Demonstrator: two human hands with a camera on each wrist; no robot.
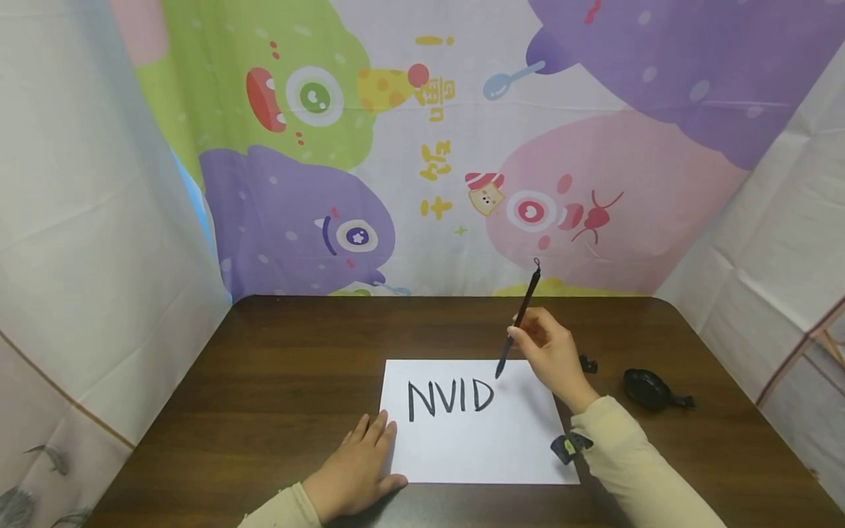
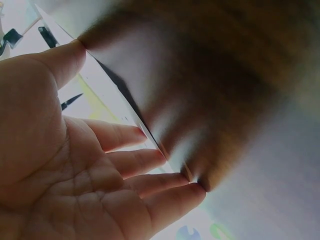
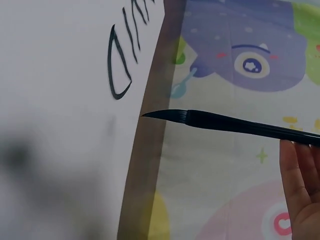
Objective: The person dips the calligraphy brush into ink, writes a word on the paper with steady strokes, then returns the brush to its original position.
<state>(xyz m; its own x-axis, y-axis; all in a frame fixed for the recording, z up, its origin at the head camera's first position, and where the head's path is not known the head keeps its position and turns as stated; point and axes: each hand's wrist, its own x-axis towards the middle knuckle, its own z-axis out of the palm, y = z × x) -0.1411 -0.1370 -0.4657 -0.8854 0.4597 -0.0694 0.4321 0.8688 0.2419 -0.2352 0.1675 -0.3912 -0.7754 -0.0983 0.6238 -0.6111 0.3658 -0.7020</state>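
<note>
A white sheet of paper (image 1: 475, 455) lies on the table, with the black letters "NVID" (image 1: 451, 398) painted across its upper part. My right hand (image 1: 551, 356) pinches a black writing brush (image 1: 526, 301) by its handle, tip pointing down over the paper's upper right area. Dark bristles (image 3: 167, 115) taper to a point in the right wrist view, apart from the last letter D (image 3: 117, 67). At the paper's left edge rests my left hand (image 1: 359, 466), its fingers extended and their tips on the sheet. The left wrist view shows those fingertips (image 2: 160, 157) pressing at the surface.
Right of the paper, a black leaf-shaped dish (image 1: 647, 389) stands on the brown wooden table (image 1: 290, 367). A small black object (image 1: 587, 364) sits behind my right wrist. A cloth with cartoon monsters (image 1: 409, 147) hangs at the table's far edge, and pale cloths hang on both sides.
</note>
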